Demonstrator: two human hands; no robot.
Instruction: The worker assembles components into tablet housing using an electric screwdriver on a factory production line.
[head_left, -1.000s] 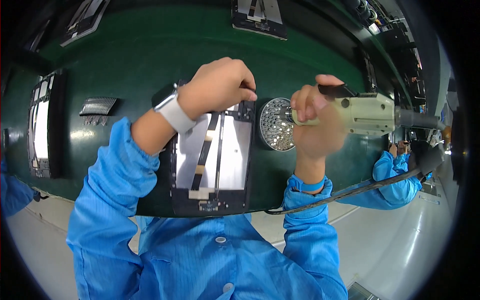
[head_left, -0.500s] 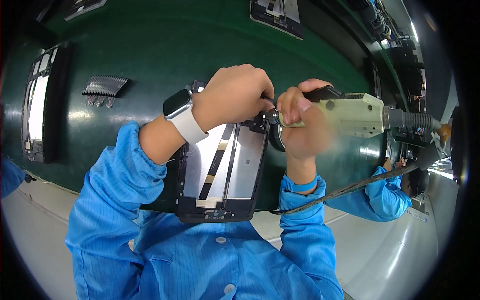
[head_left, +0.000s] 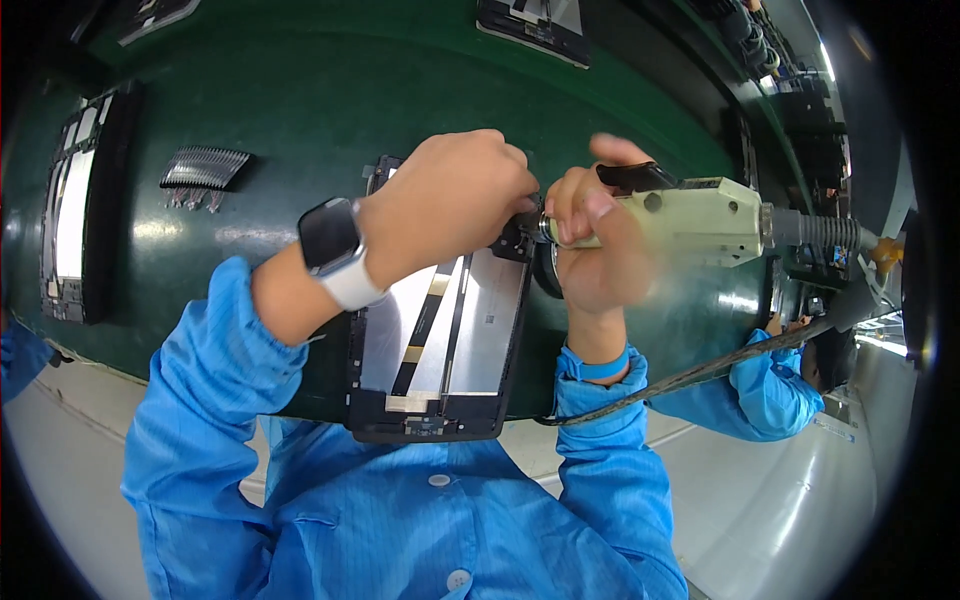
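An opened tablet (head_left: 490, 320) lies at the table's near edge in front of me, its silver inside, dark frame and slanted black flex cable facing up. My right hand (head_left: 600, 240) grips an electric screwdriver (head_left: 695, 220) with a pale yellow-green body and a black lever, held nearly sideways. Its nose points left, at the tablet's upper right corner. Over the tablet's upper part, my left hand (head_left: 455, 195) has its fingers pinched close to the screwdriver's nose. Whatever those fingertips hold is hidden. The driver's tip is also out of sight between the hands.
To the left lie a fan of thin dark strips with reddish ends (head_left: 205, 170) and another opened tablet (head_left: 75, 210). A further opened tablet (head_left: 540, 25) sits at the far side. The screwdriver's cable (head_left: 690, 378) runs across on the right. Another person's blue sleeve (head_left: 765, 395) shows at right.
My left wrist has shifted a little left and turned slightly. The screwdriver has moved slightly up and left, its nose still at the tablet's corner. My right thumb is blurred by motion.
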